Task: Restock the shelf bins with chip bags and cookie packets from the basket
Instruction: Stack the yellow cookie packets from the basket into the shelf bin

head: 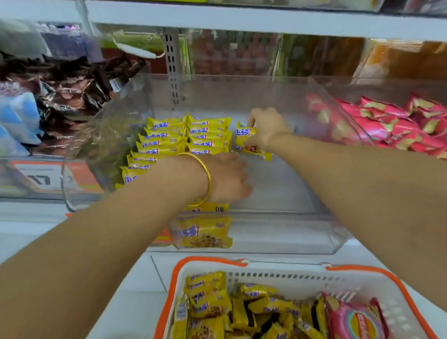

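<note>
Both your bare forearms reach forward and draw close together. Your left hand (227,177), a thin gold bangle (207,178) on its wrist, lies palm down, its blurred fingers loosely extended. Your right hand (266,130), farther ahead, pinches a small yellow foil cookie packet (244,136).

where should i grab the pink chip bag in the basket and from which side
Probably pinch the pink chip bag by its upper seam, coming from above: it lies face up at the right of the basket, cookie packets crowding its left side.
</note>
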The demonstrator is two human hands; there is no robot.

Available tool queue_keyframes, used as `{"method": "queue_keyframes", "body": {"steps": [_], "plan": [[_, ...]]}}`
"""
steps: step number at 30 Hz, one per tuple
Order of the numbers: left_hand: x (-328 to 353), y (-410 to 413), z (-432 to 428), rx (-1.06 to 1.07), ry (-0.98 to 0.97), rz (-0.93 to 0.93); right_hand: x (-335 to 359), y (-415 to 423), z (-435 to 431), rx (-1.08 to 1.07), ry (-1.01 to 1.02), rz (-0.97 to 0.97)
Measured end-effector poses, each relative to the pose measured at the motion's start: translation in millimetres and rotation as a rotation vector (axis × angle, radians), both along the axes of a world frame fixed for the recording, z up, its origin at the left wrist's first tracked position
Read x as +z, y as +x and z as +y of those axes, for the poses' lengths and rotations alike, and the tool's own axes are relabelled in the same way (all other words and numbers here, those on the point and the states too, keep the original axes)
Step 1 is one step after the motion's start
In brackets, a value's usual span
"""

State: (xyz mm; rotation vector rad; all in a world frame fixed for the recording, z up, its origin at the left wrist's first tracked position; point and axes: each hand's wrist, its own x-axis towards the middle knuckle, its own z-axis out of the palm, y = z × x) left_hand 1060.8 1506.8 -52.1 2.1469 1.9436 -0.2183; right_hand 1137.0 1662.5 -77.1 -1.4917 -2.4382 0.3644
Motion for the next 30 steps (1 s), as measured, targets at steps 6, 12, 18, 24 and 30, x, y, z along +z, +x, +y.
{"method": "queue_keyframes", "body": {"steps": [6,12,18,24,30], "plan": [[-4,-15,0,-0.091,0.029,0.227,-11,-2,5,0.019,0.384,-0.183],[-7,-21,0,-0.110,0.012,0.299,-13,-12,4,0.113,0.434,-0.196],[3,-18,-10,-0.131,0.133,-0.032,-4,-9,0,0.123,0.360,-0.175],[31,-13,-76,-0.048,0.568,-0.402,31,9,-30,0.063,0.249,-0.053],[3,14,-164,0.068,0.525,-0.795,69,66,-159,0.337,0.173,0.571]]}}
